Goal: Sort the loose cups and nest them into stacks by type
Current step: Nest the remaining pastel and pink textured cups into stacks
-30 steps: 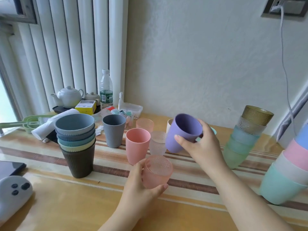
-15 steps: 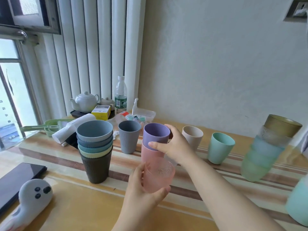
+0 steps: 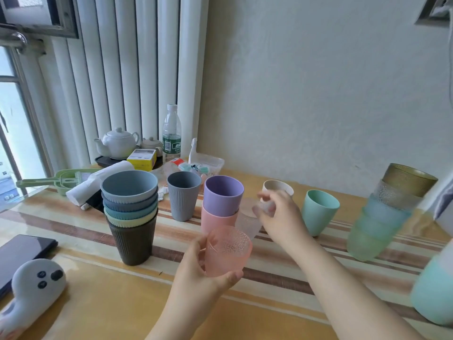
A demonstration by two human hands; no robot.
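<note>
My left hand [image 3: 196,273] grips a pink textured cup [image 3: 228,251] just above the table's front. My right hand [image 3: 279,217] pinches the rim of a clear textured cup [image 3: 247,223], which tilts beside it. A purple smooth cup [image 3: 221,195] sits nested in a pink smooth cup [image 3: 215,220]. A beige cup [image 3: 277,187] stands behind my right hand and a teal cup [image 3: 318,212] to its right. A stack of ribbed cups [image 3: 130,212] rises on the left, with a loose grey ribbed cup [image 3: 183,197] behind it. A leaning stack of textured cups [image 3: 387,212] stands at the right.
A stack of smooth cups [image 3: 434,290] lies at the right edge. A teapot [image 3: 117,143], water bottle [image 3: 171,136], yellow box [image 3: 142,158] and plastic tub [image 3: 208,165] crowd the back. A dark phone [image 3: 22,251] and grey ghost toy [image 3: 34,285] lie front left.
My right hand set the purple cup into the pink smooth cup, let go, and moved right onto the clear textured cup. My left hand kept holding the pink textured cup.
</note>
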